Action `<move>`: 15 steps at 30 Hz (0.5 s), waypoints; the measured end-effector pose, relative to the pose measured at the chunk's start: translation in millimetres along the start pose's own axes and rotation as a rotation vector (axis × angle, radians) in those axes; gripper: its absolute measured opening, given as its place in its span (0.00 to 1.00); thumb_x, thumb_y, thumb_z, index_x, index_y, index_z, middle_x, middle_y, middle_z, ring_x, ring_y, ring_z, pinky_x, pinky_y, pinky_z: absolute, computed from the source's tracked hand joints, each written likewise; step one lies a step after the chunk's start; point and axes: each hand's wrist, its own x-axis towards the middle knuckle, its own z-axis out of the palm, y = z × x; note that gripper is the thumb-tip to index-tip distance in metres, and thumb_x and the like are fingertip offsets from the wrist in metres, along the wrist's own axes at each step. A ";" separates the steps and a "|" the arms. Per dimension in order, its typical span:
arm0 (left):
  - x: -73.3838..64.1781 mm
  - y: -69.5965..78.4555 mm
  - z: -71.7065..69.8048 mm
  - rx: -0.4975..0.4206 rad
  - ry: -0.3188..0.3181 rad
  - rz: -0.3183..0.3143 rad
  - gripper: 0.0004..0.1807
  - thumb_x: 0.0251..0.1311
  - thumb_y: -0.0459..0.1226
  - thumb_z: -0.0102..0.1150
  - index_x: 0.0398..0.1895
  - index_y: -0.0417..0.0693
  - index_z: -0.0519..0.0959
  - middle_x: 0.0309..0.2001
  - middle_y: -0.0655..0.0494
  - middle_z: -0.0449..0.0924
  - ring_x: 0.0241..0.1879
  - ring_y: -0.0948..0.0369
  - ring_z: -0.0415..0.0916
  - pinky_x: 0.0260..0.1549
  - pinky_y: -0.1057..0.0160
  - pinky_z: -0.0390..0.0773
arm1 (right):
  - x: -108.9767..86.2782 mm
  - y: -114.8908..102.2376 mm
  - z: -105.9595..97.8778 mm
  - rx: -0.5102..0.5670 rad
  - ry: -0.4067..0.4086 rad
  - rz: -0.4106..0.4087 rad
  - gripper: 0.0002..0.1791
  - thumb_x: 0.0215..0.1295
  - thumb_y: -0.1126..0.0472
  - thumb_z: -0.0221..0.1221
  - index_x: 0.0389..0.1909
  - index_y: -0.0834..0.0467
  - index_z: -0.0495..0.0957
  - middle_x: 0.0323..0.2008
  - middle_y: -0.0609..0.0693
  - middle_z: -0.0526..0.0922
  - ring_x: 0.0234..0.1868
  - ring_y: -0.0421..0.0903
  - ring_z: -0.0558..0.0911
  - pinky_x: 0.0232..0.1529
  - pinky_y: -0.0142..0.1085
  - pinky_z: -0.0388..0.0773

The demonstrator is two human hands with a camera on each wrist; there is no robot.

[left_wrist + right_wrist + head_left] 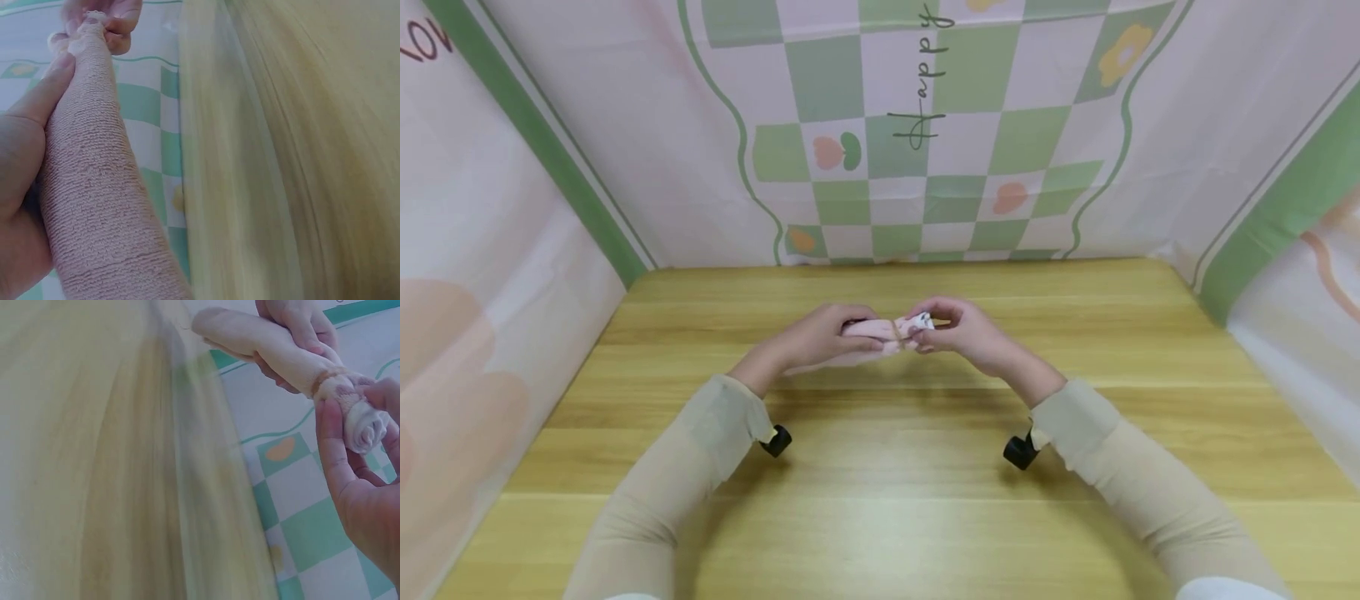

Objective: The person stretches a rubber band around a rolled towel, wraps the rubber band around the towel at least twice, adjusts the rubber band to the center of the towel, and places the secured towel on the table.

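A pale pink towel, rolled into a long bundle, is held between both hands over the far half of the table. My left hand grips the roll along its length, thumb lying on top. With thumb and fingertips, my right hand pinches the right end, where the spiral of the rolled cloth shows in the right wrist view. A thin tan band circles the towel close to that end, beside the right fingertips. In the left wrist view the ribbed towel surface widens toward the camera.
Under the hands lies a wood-grain table. Behind it hangs a curtain with green checks and "Happy" lettering, and pale cloth walls stand at both sides. A black wrist camera sits at the left cuff, another black camera at the right.
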 end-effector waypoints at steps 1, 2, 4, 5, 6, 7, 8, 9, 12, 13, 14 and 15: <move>0.0 0.2 -0.5 0.009 0.001 0.006 0.13 0.71 0.47 0.62 0.51 0.51 0.82 0.41 0.58 0.82 0.39 0.58 0.77 0.41 0.57 0.77 | -0.1 0.8 0.6 0.013 0.011 0.002 0.15 0.68 0.77 0.56 0.55 0.75 0.73 0.45 0.56 0.81 0.42 0.46 0.85 0.48 0.40 0.84; 0.0 0.6 -1.1 0.025 0.004 0.014 0.14 0.71 0.47 0.62 0.51 0.51 0.82 0.40 0.59 0.82 0.38 0.59 0.77 0.41 0.57 0.77 | 0.0 1.7 1.0 0.027 0.021 0.007 0.14 0.69 0.77 0.56 0.54 0.73 0.75 0.45 0.55 0.81 0.42 0.46 0.85 0.48 0.39 0.84; -0.1 1.6 -2.0 0.046 0.011 0.023 0.14 0.71 0.47 0.62 0.51 0.50 0.82 0.39 0.58 0.82 0.37 0.59 0.76 0.39 0.57 0.76 | 0.5 3.0 1.9 0.057 0.043 0.013 0.12 0.69 0.77 0.55 0.51 0.69 0.77 0.45 0.54 0.81 0.41 0.45 0.85 0.49 0.39 0.83; 0.0 1.7 -2.3 0.057 0.017 0.025 0.14 0.71 0.47 0.62 0.51 0.50 0.82 0.38 0.59 0.82 0.36 0.59 0.75 0.39 0.57 0.76 | 0.8 3.5 2.2 0.072 0.053 0.018 0.12 0.69 0.78 0.55 0.50 0.67 0.78 0.45 0.54 0.81 0.41 0.45 0.85 0.49 0.39 0.83; -0.2 2.4 -2.6 0.071 0.027 0.028 0.14 0.71 0.47 0.63 0.51 0.50 0.82 0.38 0.59 0.82 0.36 0.59 0.75 0.39 0.58 0.76 | 1.0 3.7 2.8 0.092 0.062 0.021 0.12 0.69 0.78 0.55 0.49 0.64 0.79 0.45 0.54 0.81 0.41 0.45 0.85 0.49 0.38 0.83; -0.5 3.1 -2.8 0.083 0.037 0.029 0.14 0.71 0.47 0.63 0.52 0.50 0.82 0.38 0.59 0.82 0.36 0.59 0.75 0.38 0.58 0.76 | 1.2 3.6 3.3 0.110 0.073 0.024 0.13 0.69 0.78 0.54 0.47 0.62 0.79 0.45 0.54 0.80 0.41 0.45 0.85 0.49 0.38 0.83; -0.8 3.7 -2.6 0.095 0.049 0.029 0.15 0.70 0.47 0.63 0.52 0.50 0.82 0.38 0.59 0.82 0.36 0.60 0.75 0.38 0.58 0.76 | 1.2 3.5 3.8 0.127 0.080 0.026 0.14 0.69 0.79 0.54 0.46 0.60 0.80 0.46 0.54 0.80 0.41 0.44 0.85 0.50 0.37 0.83; -0.9 4.5 -2.3 0.104 0.063 0.032 0.15 0.70 0.47 0.64 0.53 0.50 0.82 0.39 0.59 0.82 0.36 0.60 0.75 0.39 0.58 0.76 | 1.1 3.3 4.2 0.146 0.088 0.027 0.15 0.69 0.79 0.54 0.46 0.59 0.80 0.46 0.54 0.79 0.41 0.44 0.85 0.50 0.37 0.83; -1.7 6.6 -0.1 0.156 0.124 0.057 0.17 0.69 0.47 0.65 0.55 0.50 0.83 0.42 0.59 0.83 0.39 0.60 0.76 0.42 0.58 0.77 | 0.0 2.9 5.3 0.194 0.109 0.028 0.16 0.69 0.79 0.53 0.43 0.56 0.81 0.46 0.54 0.78 0.42 0.44 0.84 0.49 0.36 0.83; -1.9 7.0 0.8 0.169 0.149 0.073 0.17 0.69 0.46 0.65 0.55 0.50 0.83 0.44 0.58 0.83 0.40 0.60 0.77 0.43 0.57 0.77 | -0.5 2.9 5.5 0.206 0.114 0.026 0.17 0.69 0.79 0.53 0.43 0.55 0.82 0.46 0.54 0.78 0.42 0.44 0.84 0.49 0.36 0.82; -2.0 7.3 1.9 0.187 0.178 0.095 0.17 0.68 0.45 0.66 0.56 0.50 0.83 0.46 0.58 0.84 0.43 0.60 0.78 0.46 0.57 0.78 | -0.9 2.8 5.7 0.218 0.117 0.023 0.18 0.69 0.79 0.52 0.42 0.54 0.82 0.46 0.53 0.78 0.42 0.44 0.84 0.49 0.35 0.82; -2.2 7.4 3.1 0.204 0.207 0.121 0.17 0.68 0.44 0.66 0.56 0.49 0.83 0.49 0.56 0.84 0.45 0.59 0.78 0.48 0.56 0.78 | -1.1 2.8 5.9 0.231 0.121 0.021 0.18 0.69 0.79 0.52 0.41 0.53 0.82 0.46 0.53 0.79 0.42 0.44 0.84 0.49 0.35 0.82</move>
